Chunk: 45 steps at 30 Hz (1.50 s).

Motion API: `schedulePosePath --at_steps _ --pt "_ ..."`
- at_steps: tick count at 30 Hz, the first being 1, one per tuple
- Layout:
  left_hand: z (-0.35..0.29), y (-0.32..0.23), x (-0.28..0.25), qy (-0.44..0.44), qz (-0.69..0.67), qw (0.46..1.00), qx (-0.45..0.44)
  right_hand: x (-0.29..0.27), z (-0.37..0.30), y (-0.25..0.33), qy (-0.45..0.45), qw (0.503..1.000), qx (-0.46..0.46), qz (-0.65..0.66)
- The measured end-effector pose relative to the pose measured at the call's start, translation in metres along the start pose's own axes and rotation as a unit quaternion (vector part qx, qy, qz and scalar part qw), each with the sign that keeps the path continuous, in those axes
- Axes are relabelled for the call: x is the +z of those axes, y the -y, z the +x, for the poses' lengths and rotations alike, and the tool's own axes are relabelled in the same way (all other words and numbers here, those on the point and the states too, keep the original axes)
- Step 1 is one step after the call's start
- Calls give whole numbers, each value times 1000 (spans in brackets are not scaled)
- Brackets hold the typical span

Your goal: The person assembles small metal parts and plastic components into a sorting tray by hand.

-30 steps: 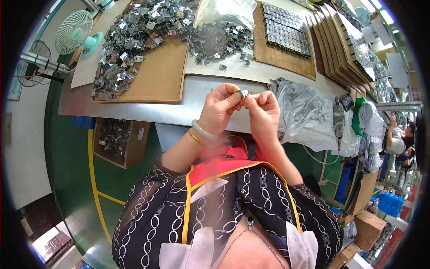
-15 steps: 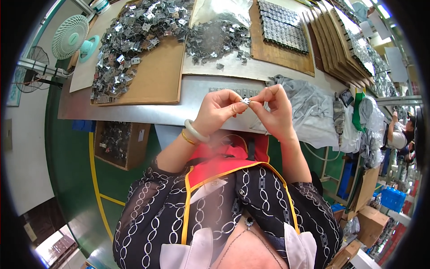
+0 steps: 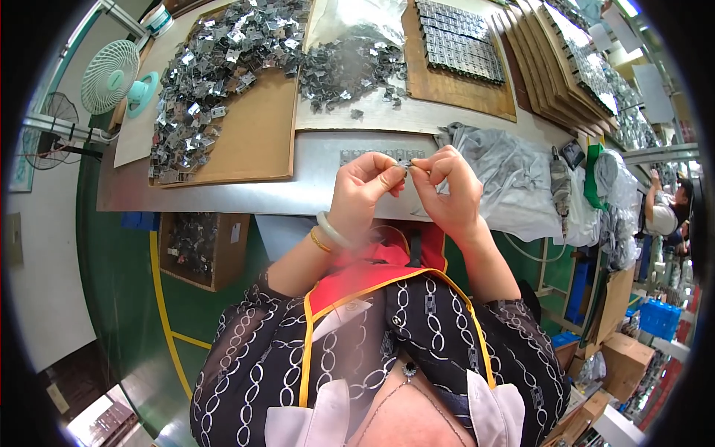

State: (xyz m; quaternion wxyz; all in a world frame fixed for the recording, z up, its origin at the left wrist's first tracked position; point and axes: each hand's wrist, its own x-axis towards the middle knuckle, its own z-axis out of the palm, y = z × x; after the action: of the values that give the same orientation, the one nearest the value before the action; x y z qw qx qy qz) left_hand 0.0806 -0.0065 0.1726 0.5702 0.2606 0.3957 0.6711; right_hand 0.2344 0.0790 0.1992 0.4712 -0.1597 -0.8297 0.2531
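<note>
My left hand and my right hand meet over the near edge of the metal worktop. Thumb and fingers of both are pinched on one small shiny metal piece, mostly hidden by the fingertips. Just behind it, a row of small metal parts lies on the worktop, partly covered by my hands. Farther left, a big heap of loose metal pieces covers much of a brown board. A smaller heap of metal parts lies right of that board.
Crumpled grey cloth lies beside my right hand, with a hanging power screwdriver past it. Neat rows of parts sit on a board at the back. Upright boards stand at right, a fan at left. Below is a filled carton.
The view has shifted slightly. Both hands have turned a little around the small metal piece and still pinch it, with less of it showing now.
</note>
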Motion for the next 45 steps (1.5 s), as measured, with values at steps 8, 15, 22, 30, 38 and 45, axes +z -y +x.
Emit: schedulePosePath --at_steps 8,15,22,30,38,45 --pt "10 9 -22 47 215 967 129 30 -38 4 -143 925 263 234" --pt "3 6 -27 46 453 843 287 23 -36 -14 12 958 260 123" --pt "2 15 -62 67 485 838 239 44 -24 -8 105 989 36 -96" --pt "55 -80 -168 -77 695 594 398 50 -19 -16 58 971 231 -9" --pt "82 -113 -300 -202 874 348 271 48 -40 -13 40 965 260 11" --pt "104 -100 -323 -192 864 410 221 31 -58 -39 6 964 264 25"
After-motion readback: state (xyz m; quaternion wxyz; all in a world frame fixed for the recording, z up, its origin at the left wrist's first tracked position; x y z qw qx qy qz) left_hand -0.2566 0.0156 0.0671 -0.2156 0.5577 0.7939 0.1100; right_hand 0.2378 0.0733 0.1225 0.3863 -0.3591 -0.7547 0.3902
